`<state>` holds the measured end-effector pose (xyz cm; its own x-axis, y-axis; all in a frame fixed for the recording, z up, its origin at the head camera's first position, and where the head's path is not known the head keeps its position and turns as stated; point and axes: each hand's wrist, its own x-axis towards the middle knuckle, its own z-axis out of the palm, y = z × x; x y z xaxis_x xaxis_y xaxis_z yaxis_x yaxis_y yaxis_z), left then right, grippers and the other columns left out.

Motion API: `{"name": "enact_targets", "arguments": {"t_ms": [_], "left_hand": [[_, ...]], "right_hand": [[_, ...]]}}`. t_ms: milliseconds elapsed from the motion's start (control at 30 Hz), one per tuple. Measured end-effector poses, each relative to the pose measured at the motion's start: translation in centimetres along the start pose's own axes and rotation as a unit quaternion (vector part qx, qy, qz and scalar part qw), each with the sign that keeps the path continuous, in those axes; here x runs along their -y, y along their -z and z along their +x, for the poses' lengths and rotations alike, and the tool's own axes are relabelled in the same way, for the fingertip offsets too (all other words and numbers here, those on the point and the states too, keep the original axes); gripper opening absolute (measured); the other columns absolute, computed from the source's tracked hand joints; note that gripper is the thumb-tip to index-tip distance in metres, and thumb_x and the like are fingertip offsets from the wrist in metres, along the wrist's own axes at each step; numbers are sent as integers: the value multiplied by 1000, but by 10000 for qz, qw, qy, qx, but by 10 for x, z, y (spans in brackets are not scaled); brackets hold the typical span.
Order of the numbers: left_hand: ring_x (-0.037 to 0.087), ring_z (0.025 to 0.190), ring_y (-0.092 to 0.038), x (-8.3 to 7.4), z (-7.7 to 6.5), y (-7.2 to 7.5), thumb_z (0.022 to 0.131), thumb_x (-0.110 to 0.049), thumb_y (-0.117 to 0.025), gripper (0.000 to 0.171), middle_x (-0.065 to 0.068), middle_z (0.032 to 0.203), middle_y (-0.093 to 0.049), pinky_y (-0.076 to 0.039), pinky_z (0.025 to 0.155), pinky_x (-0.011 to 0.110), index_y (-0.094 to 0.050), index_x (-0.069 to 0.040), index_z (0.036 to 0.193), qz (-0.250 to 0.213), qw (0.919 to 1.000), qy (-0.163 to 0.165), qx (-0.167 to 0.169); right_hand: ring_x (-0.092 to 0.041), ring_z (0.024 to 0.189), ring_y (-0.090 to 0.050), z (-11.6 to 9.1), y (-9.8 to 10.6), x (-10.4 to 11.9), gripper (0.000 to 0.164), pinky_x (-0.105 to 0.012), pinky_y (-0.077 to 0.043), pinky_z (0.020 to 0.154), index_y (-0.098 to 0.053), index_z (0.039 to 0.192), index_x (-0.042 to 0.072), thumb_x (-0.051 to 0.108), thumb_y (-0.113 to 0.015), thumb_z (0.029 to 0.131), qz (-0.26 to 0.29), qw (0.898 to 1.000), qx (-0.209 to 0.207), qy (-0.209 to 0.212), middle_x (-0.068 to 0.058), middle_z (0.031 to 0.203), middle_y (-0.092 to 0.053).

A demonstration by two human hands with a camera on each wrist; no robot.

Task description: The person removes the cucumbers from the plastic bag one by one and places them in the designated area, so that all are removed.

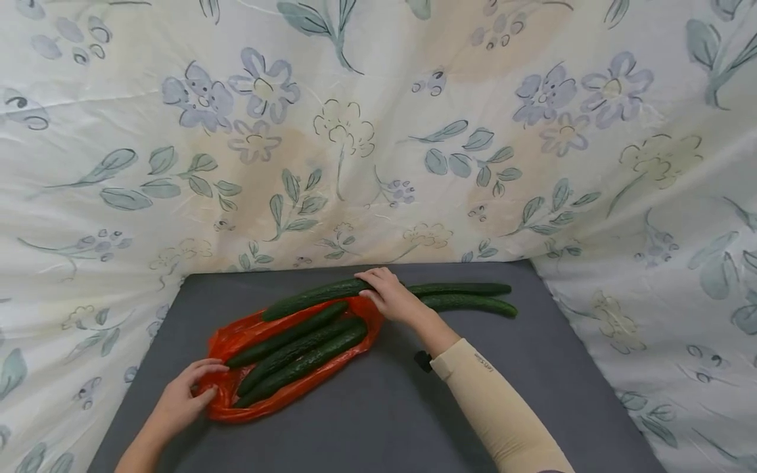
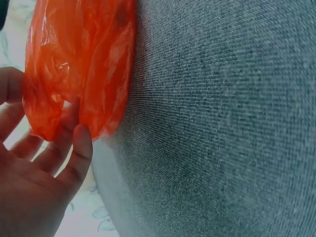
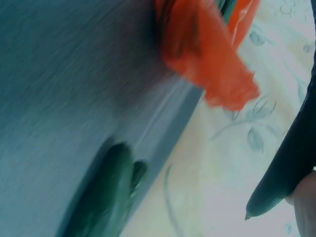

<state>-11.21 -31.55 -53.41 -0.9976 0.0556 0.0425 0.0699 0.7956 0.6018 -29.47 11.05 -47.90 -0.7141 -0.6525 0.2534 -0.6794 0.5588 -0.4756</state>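
Note:
My right hand (image 1: 390, 295) grips a long dark green cucumber (image 1: 313, 297) near its right end, above the far side of a red plastic bag (image 1: 230, 338). In the right wrist view that cucumber (image 3: 289, 163) shows its pointed tip beside a fingertip. Several cucumbers (image 1: 304, 364) lie side by side in the open bag. At the bag's near left end, my left hand (image 1: 180, 397) holds the thin plastic edge between thumb and fingers. The left wrist view shows fingers against the crinkled bag (image 2: 81, 64), partly hidden by it.
Two more cucumbers (image 1: 467, 303) lie on the dark grey table (image 1: 378, 414) to the right, partly behind my right hand and wrist. Floral cloth (image 1: 378, 131) hangs along the table's back and sides. A small black object (image 1: 422, 360) sits at my right wrist.

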Motion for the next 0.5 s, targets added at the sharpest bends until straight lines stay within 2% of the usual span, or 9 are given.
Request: {"name": "enact_targets", "arguments": {"t_ms": [67,167,267,400,500], "left_hand": [[38,121,-55,-1,0,0,88,-6,-70,29,16,134,-60,-49,72,28,-72,-12,117,-24,10000,50,55],[23,117,-56,-2,0,-1,88,-5,-70,29,14,133,-60,-48,71,27,-72,-13,116,-19,10000,46,33],[20,114,-55,-2,1,-4,88,-5,-69,29,14,133,-60,-45,69,26,-72,-14,116,-24,10000,17,57],[40,119,-54,-1,2,-6,89,-5,-68,29,18,135,-59,-45,69,27,-71,-11,118,-61,9998,47,185],[44,122,-53,-1,2,-7,90,-6,-68,29,19,135,-58,-46,70,28,-71,-10,118,-73,9998,35,196]], "right_hand": [[-31,132,-48,-8,1,-7,46,-52,-39,109,-50,148,7,22,-54,104,25,9999,-121,-79,-12,142,-54],[-32,132,-48,-17,4,-15,46,-53,-39,108,-50,147,7,19,-56,104,91,9994,-290,-146,-12,142,-54],[-32,131,-47,-25,8,-21,46,-53,-39,107,-50,148,8,20,-56,104,161,9991,-344,-202,-12,143,-54],[-31,131,-47,-35,15,-29,46,-52,-40,107,-50,148,10,24,-53,105,167,9990,-327,-240,-11,143,-54],[-32,131,-47,-44,20,-36,46,-52,-42,105,-50,148,8,24,-53,105,164,9987,-382,-279,-12,143,-54]]}}
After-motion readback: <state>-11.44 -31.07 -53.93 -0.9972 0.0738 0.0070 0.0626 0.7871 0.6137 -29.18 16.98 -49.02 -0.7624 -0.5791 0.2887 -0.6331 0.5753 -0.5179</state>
